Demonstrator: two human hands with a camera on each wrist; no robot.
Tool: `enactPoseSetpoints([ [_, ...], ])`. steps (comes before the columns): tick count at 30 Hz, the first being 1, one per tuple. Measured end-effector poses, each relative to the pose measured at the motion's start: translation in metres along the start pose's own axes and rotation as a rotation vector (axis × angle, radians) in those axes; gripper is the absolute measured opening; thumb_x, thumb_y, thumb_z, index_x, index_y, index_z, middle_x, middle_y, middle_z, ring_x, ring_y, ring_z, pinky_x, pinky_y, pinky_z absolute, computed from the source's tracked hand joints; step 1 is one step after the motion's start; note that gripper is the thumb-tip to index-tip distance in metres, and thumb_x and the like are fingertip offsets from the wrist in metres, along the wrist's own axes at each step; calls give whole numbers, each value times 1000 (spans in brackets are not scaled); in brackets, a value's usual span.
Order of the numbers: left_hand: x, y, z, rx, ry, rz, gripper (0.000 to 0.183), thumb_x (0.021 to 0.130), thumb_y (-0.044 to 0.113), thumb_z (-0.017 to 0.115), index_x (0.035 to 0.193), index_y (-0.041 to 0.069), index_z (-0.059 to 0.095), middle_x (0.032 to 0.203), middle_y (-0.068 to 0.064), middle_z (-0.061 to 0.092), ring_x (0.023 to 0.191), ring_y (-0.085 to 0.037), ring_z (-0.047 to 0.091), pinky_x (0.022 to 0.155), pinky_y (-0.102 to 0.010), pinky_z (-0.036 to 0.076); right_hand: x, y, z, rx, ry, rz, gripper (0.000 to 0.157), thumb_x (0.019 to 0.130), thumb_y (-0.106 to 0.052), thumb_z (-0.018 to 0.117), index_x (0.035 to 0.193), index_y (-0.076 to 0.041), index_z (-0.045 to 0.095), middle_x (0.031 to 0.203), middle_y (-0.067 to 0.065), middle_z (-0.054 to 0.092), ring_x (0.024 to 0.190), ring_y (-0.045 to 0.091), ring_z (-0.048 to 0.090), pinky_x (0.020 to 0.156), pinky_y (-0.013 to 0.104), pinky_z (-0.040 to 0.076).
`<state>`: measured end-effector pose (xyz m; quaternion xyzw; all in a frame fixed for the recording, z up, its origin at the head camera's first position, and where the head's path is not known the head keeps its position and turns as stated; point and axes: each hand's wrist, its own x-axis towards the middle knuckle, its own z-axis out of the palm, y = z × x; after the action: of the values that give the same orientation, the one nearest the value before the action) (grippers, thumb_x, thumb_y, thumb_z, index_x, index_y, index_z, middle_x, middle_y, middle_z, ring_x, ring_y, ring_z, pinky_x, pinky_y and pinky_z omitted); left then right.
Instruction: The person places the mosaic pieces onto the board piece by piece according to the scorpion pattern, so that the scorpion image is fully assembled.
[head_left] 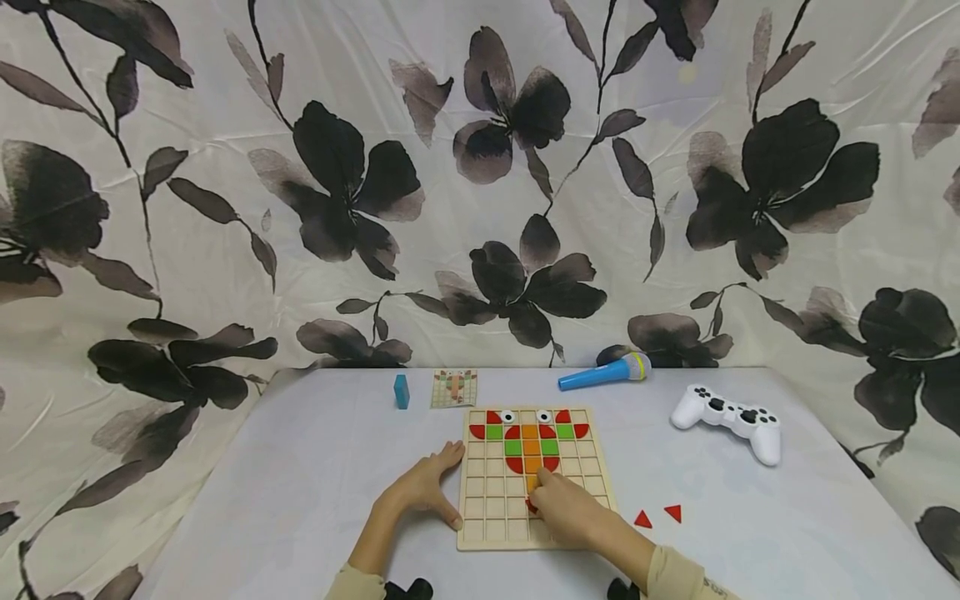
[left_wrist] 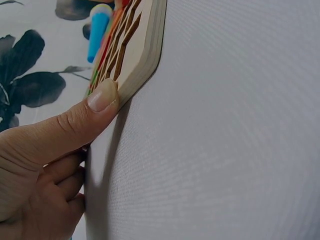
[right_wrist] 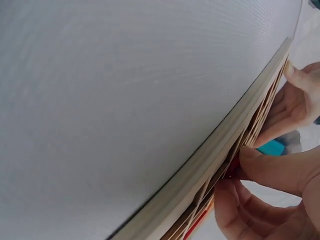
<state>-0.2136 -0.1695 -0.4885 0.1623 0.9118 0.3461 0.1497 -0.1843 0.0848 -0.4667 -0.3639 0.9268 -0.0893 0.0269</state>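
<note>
A wooden grid board [head_left: 496, 507] lies on the table, its upper cells filled with orange and green squares, red rounded pieces and two eye discs. My left hand [head_left: 429, 487] rests against the board's left edge, thumb and fingers spread; in the left wrist view the thumb [left_wrist: 102, 97] touches the rim near a corner. Over the lower middle cells, my right hand [head_left: 564, 505] pinches a small red piece [right_wrist: 235, 167] between thumb and finger, at the foot of the orange column. Its exact shape is mostly hidden by the fingers.
Two red triangles [head_left: 642, 519] lie right of the board. Behind it are a patterned card [head_left: 453, 388], a blue block [head_left: 401, 392] and a blue toy microphone [head_left: 600, 374]. A white game controller [head_left: 726, 418] sits at the right. A floral cloth hangs behind the table.
</note>
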Motion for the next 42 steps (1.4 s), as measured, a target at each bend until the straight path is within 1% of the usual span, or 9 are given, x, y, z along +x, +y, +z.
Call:
enactPoseSetpoints([
  [4,0,0,0,1,-5,-1,113,52,23,92,144,-4,32,151,-22,25,140,-39,19,112,-59,15,0,2,-2,41,-19,0,12,85,-8,66,73,-7,69,78,2,52,65,9,47,59,21,49],
  [10,0,1,0,-10,1,-10,113,51,22,92,144,-3,32,151,-23,24,139,-42,20,111,-60,16,0,7,-3,164,-33,26,12,86,-8,65,76,-8,71,75,-5,52,66,7,43,58,19,42],
  [13,0,1,0,-9,2,-5,113,51,21,92,144,-4,32,151,-24,24,139,-43,20,111,-60,16,0,9,-4,190,-33,28,11,86,-9,65,78,-8,73,76,-6,53,67,5,44,60,19,43],
  [20,0,1,0,-3,4,0,113,51,22,92,144,-4,32,151,-24,25,139,-42,20,111,-60,16,4,11,-3,210,7,-6,10,82,-7,69,87,-5,77,84,-1,64,77,6,56,68,21,53],
  [23,0,0,1,-4,7,-1,113,51,21,92,143,-4,32,151,-23,25,139,-42,20,111,-59,16,5,12,-2,200,23,-26,10,81,-6,69,87,-5,77,85,-2,67,79,7,57,70,21,53],
  [28,0,0,2,-17,8,-9,113,50,20,92,143,-4,33,151,-23,25,139,-43,19,111,-59,17,8,14,0,163,46,-63,7,78,-5,70,81,-6,76,78,-3,67,73,4,51,63,17,48],
  [33,1,0,2,-10,8,7,113,51,21,92,143,-4,32,151,-23,25,139,-41,20,111,-59,16,10,14,-1,195,36,-57,5,77,-3,70,77,-5,75,75,-3,62,69,4,45,58,15,42],
  [38,1,1,1,-9,10,4,113,51,22,92,143,-4,32,151,-23,25,140,-40,20,111,-59,16,9,12,-2,192,35,-53,7,77,-3,69,74,-5,75,77,-1,64,72,5,49,60,16,46],
  [42,0,2,1,-13,9,-10,113,50,20,92,143,-4,33,150,-24,25,139,-43,19,111,-58,17,9,11,-3,169,24,-49,6,78,-5,70,81,-4,76,80,1,66,71,4,51,58,15,46],
])
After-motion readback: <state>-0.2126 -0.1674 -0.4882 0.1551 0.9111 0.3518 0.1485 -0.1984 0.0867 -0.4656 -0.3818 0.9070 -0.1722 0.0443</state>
